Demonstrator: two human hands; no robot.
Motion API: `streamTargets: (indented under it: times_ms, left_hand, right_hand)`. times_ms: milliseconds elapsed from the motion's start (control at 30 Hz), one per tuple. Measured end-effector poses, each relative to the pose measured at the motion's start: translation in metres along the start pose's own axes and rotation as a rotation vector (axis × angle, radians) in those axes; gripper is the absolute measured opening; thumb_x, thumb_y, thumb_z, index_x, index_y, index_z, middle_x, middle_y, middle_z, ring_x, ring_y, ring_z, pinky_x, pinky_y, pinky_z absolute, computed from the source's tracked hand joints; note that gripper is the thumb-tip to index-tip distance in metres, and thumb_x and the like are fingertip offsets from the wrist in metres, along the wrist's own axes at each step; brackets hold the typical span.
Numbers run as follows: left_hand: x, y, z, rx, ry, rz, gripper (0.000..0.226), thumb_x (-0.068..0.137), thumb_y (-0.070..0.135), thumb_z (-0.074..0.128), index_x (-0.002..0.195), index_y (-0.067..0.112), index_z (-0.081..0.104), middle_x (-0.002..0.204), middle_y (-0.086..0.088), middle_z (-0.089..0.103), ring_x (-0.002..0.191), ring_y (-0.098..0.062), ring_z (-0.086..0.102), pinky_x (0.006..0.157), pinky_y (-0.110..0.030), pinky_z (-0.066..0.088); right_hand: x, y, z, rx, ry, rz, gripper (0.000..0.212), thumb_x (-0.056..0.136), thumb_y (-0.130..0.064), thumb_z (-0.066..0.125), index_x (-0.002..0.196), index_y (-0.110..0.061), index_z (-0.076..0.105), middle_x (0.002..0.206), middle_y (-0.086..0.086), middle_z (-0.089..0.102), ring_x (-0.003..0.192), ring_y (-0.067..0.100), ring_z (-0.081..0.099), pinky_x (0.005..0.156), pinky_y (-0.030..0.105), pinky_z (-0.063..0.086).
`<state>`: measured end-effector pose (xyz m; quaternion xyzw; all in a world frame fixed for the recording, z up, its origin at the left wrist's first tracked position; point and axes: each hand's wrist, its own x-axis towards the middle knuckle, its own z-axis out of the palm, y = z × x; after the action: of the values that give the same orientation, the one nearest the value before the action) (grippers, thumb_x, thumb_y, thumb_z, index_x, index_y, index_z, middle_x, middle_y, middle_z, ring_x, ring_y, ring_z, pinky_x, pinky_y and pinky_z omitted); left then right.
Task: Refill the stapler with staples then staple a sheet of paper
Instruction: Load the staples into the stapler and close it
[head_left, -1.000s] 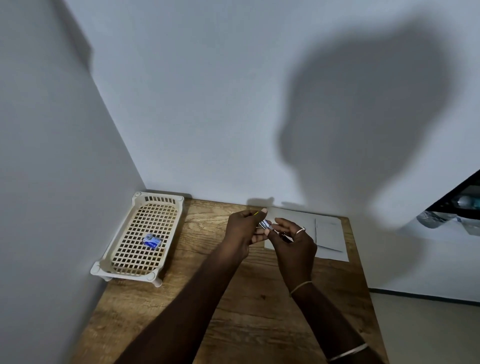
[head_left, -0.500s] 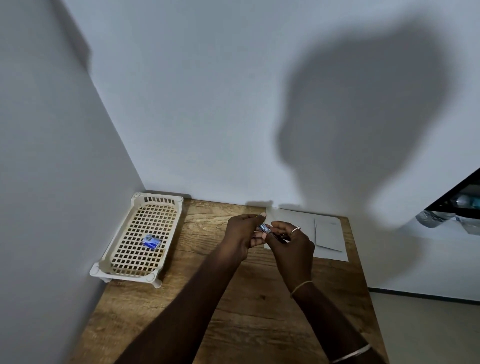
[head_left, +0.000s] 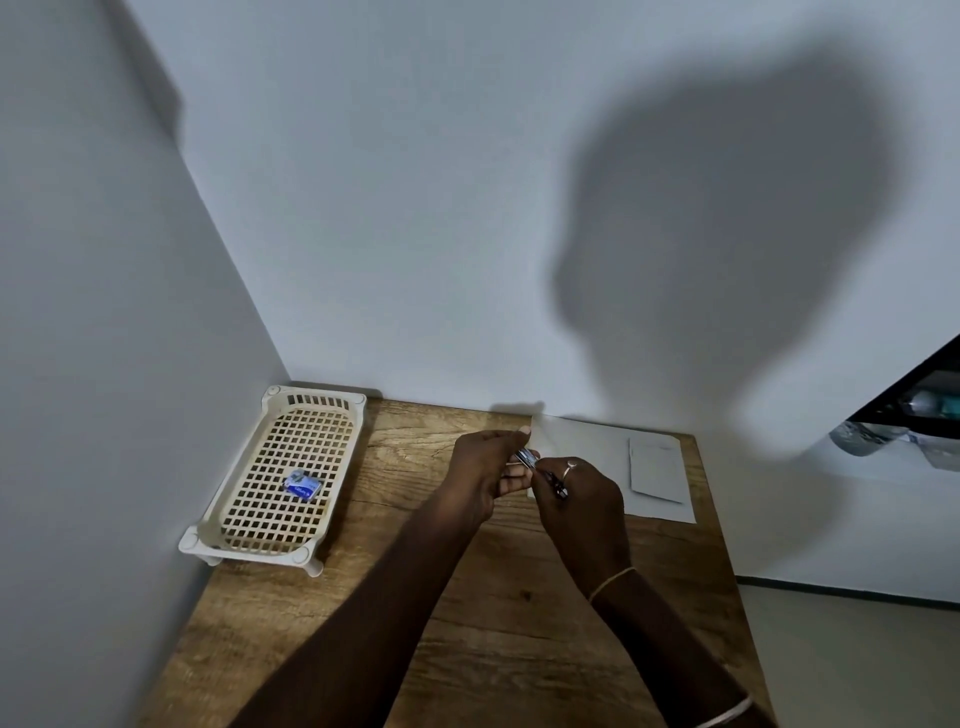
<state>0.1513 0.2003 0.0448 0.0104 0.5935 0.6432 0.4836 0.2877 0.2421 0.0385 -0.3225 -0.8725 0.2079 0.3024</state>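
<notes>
Wooden worktop (head_left: 498, 623), cream lattice basket (head_left: 244, 512) at left holding blue staple box (head_left: 302, 484). White paper sheet (head_left: 597, 452) at back right. Left hand (head_left: 480, 473) and right hand (head_left: 584, 501) both closed around small stapler (head_left: 537, 470), held above the worktop.

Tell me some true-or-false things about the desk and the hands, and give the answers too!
1. The blue staple box lies in the white basket. True.
2. Both hands hold the small stapler together. True.
3. The paper lies inside the basket. False: it lies on the wooden table, at the far right.
4. The right hand is bare of jewellery. False: it wears a ring.
5. The left hand rests flat on the table. False: it is raised, gripping the stapler.
</notes>
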Motion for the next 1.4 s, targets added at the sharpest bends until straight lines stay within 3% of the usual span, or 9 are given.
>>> streamTargets:
  times_ms: [167, 367, 600, 767, 833, 967, 1100, 1200, 1400]
  left_hand:
    - [0.001, -0.001, -0.001, 0.021, -0.005, -0.013, 0.017, 0.092, 0.019, 0.077, 0.093, 0.004, 0.07, 0.073, -0.011, 0.078, 0.072, -0.028, 0.068, 0.064, -0.035, 0.065]
    - [0.002, -0.002, -0.001, 0.034, 0.013, -0.02, 0.017, 0.092, 0.02, 0.077, 0.091, 0.004, 0.07, 0.068, -0.009, 0.078, 0.055, -0.019, 0.072, 0.054, -0.03, 0.062]
    - [0.002, -0.006, -0.003, 0.043, 0.022, -0.04, 0.015, 0.091, 0.018, 0.078, 0.088, 0.005, 0.07, 0.062, -0.004, 0.074, 0.052, -0.017, 0.07, 0.05, -0.026, 0.059]
    - [0.002, -0.005, -0.006, 0.017, 0.008, -0.069, 0.016, 0.091, 0.015, 0.077, 0.089, 0.001, 0.07, 0.06, -0.008, 0.073, 0.048, -0.019, 0.07, 0.047, -0.026, 0.058]
    - [0.003, -0.006, -0.007, 0.0, -0.012, -0.081, 0.015, 0.093, 0.013, 0.075, 0.095, -0.001, 0.071, 0.064, -0.01, 0.075, 0.054, -0.023, 0.073, 0.052, -0.031, 0.062]
    - [0.006, -0.014, -0.009, -0.018, -0.009, -0.153, 0.015, 0.095, 0.009, 0.072, 0.095, -0.006, 0.069, 0.061, -0.01, 0.074, 0.054, -0.024, 0.073, 0.05, -0.031, 0.062]
    - [0.008, -0.034, -0.013, -0.044, -0.043, -0.265, 0.015, 0.1, 0.009, 0.065, 0.103, -0.006, 0.065, 0.083, -0.017, 0.07, 0.07, -0.024, 0.072, 0.058, -0.032, 0.065]
    - [0.011, -0.048, -0.017, -0.059, -0.052, -0.311, 0.018, 0.101, 0.013, 0.064, 0.104, -0.005, 0.064, 0.087, -0.017, 0.069, 0.074, -0.024, 0.071, 0.065, -0.033, 0.066]
    - [0.014, -0.066, -0.024, -0.089, -0.031, -0.37, 0.026, 0.101, 0.02, 0.064, 0.105, -0.006, 0.062, 0.087, -0.018, 0.07, 0.056, -0.019, 0.073, 0.064, -0.035, 0.066]
  right_hand:
    - [0.002, 0.002, -0.003, -0.037, -0.043, -0.046, 0.01, 0.088, -0.012, 0.073, 0.097, -0.013, 0.078, 0.084, 0.006, 0.074, 0.074, 0.019, 0.068, 0.065, 0.034, 0.056]
    - [0.002, 0.003, -0.006, -0.025, -0.085, 0.001, 0.011, 0.088, -0.016, 0.074, 0.098, -0.016, 0.078, 0.085, 0.003, 0.074, 0.076, 0.016, 0.068, 0.068, 0.034, 0.057]
    - [0.004, 0.001, -0.01, -0.065, -0.169, -0.027, 0.015, 0.091, -0.022, 0.069, 0.104, -0.021, 0.076, 0.083, 0.002, 0.07, 0.074, 0.018, 0.065, 0.065, 0.036, 0.054]
    - [0.001, 0.0, -0.017, 0.178, -0.129, 0.1, 0.026, 0.089, -0.03, 0.075, 0.114, -0.027, 0.07, 0.092, -0.016, 0.069, 0.076, -0.005, 0.067, 0.068, 0.011, 0.055]
    - [0.0, 0.003, -0.02, 0.217, -0.12, 0.135, 0.022, 0.088, -0.03, 0.076, 0.109, -0.028, 0.071, 0.089, -0.02, 0.067, 0.077, -0.011, 0.066, 0.068, 0.005, 0.052]
    - [0.001, 0.009, -0.018, 0.139, -0.17, 0.097, 0.011, 0.089, -0.029, 0.074, 0.099, -0.027, 0.077, 0.089, -0.013, 0.075, 0.077, -0.005, 0.067, 0.07, 0.016, 0.059]
    - [0.002, 0.014, -0.011, 0.024, -0.252, 0.089, 0.021, 0.087, -0.032, 0.076, 0.107, -0.027, 0.076, 0.091, -0.006, 0.078, 0.077, 0.001, 0.068, 0.076, 0.018, 0.055]
    - [0.0, 0.019, -0.007, -0.009, -0.322, 0.135, 0.026, 0.084, -0.032, 0.079, 0.108, -0.031, 0.069, 0.089, -0.004, 0.078, 0.077, 0.005, 0.07, 0.075, 0.021, 0.057]
    - [-0.006, 0.027, 0.005, -0.127, -0.427, 0.098, 0.02, 0.084, -0.031, 0.079, 0.101, -0.025, 0.071, 0.093, -0.002, 0.078, 0.083, 0.009, 0.072, 0.076, 0.024, 0.059]
